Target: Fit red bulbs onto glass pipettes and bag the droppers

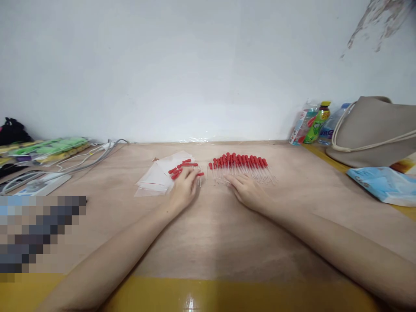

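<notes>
My left hand (186,186) is closed in a pinch, with a red rubber dropper bulb (200,174) showing at its fingertips. Beneath and beside it lie several loose red bulbs (177,171), partly on thin clear plastic bags (152,177). Facing it from the right, my right hand (245,188) has its thumb and fingers together at a thin glass dropper tube (222,179), whose far end points left. Just beyond that hand, several droppers with red bulbs (240,160) lie in a fanned row, glass ends toward me. A few bare glass tubes (208,173) lie between the hands.
Bottles (316,123), a grey drawstring bag (377,130) and a blue-white packet (383,184) stand or lie at right. On the left are a white power strip (43,184), cables (94,160) and green-yellow packaged items (52,149). A white wall (195,69) closes the back.
</notes>
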Available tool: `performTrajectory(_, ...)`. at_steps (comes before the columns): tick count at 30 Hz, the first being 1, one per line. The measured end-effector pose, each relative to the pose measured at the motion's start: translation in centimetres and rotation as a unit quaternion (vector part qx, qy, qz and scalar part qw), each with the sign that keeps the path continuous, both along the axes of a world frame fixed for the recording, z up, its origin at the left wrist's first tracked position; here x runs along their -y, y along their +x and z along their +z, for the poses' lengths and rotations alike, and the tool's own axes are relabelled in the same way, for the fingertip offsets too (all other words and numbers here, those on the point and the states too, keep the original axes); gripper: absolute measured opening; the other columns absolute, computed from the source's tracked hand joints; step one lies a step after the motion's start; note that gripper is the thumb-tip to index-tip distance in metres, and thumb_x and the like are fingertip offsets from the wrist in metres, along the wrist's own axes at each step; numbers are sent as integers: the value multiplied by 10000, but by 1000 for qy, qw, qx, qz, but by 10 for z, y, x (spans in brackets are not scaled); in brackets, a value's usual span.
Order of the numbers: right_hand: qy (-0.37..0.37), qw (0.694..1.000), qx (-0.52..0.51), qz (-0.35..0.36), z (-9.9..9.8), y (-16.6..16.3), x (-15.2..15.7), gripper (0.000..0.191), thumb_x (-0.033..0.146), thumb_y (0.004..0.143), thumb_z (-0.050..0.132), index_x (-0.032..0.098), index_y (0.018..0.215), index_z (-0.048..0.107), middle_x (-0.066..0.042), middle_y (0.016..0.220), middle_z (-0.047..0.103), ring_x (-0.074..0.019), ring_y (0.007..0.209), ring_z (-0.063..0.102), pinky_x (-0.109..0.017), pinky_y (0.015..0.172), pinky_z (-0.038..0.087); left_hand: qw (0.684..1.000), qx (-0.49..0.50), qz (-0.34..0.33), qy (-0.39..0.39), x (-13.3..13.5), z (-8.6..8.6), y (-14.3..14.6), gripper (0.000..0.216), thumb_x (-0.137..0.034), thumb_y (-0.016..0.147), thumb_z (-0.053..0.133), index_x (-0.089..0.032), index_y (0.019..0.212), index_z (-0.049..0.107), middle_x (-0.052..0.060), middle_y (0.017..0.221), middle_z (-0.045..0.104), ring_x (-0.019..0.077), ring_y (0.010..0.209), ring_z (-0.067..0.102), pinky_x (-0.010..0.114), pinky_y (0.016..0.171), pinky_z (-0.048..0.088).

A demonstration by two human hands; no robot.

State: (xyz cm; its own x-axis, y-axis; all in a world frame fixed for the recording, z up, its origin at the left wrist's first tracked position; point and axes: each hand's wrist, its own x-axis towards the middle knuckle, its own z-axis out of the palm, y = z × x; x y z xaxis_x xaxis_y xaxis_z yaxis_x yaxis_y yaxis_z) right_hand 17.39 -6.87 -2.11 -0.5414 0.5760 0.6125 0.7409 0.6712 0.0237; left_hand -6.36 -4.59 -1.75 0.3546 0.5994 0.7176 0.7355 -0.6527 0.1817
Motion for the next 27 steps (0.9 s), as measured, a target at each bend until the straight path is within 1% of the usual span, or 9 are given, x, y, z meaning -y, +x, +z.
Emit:
performTrajectory(2,66,996,49,32,-9,16,4,285,95,851,380,140,1068,560,-89,862,644,-190,818,568,-327,730,424,998,-27,-51,-39,13,-6,15,259,-216,879,379,-169,1032,583,74,895,555,170,824,545,293,731,469)
performTrajectory(4,115,991,45,45,-12,24,6,275,80,830,407,154,1023,588,-81,864,647,-183,830,566,-333,748,429,992,-62,-76,-79,23,-10,24,242,-243,873,408,-189,970,623,62,863,567,170,803,551,309,726,473)
performTrajectory(7,157,986,10,56,-11,24,8,218,107,803,480,145,976,606,-87,927,648,-193,908,561,-359,829,436,990,-83,-60,-96,27,-12,28,232,-299,846,473,-195,964,644,83,984,572,214,945,542,384,831,453)
performTrajectory(10,158,984,-1,76,-11,20,9,222,117,793,501,142,988,605,-89,973,648,-202,974,558,-370,873,448,991,-91,-42,-89,24,-12,27,257,-336,819,519,-183,983,644,120,1177,510,274,1136,454,451,932,398)
performTrajectory(12,150,985,-7,82,-13,19,9,229,117,795,493,142,995,602,-98,1005,642,-206,1003,556,-371,876,462,991,-94,-48,-85,22,-13,28,221,-311,823,517,-178,931,656,122,1216,498,279,1187,418,458,958,384)
performTrajectory(15,140,986,-13,84,-15,21,10,224,111,795,486,136,986,601,-111,1036,634,-209,1010,561,-359,858,483,991,-78,-86,-67,21,-12,31,188,-250,853,473,-161,896,633,108,1180,544,245,1188,437,428,972,394)
performTrajectory(19,138,987,-16,82,-14,22,13,205,105,796,487,137,963,602,-107,1008,644,-192,921,598,-326,790,511,987,-71,-138,-47,26,-8,34,183,-208,888,403,-159,971,559,82,1125,595,207,1173,466,402,975,412)
performTrajectory(23,140,987,-9,75,-15,21,15,208,108,800,489,138,973,599,-102,1016,646,-189,882,609,-315,751,519,986,-75,-145,-31,29,-6,34,164,-205,887,410,-160,980,537,73,1086,619,205,1148,493,387,956,438)
performTrajectory(27,149,987,-1,66,-17,20,16,211,110,805,480,141,974,602,-102,1022,646,-178,814,625,-301,689,530,988,-51,-147,-24,29,-9,34,186,-215,885,418,-161,1035,513,80,1055,629,195,1084,546,369,908,475)
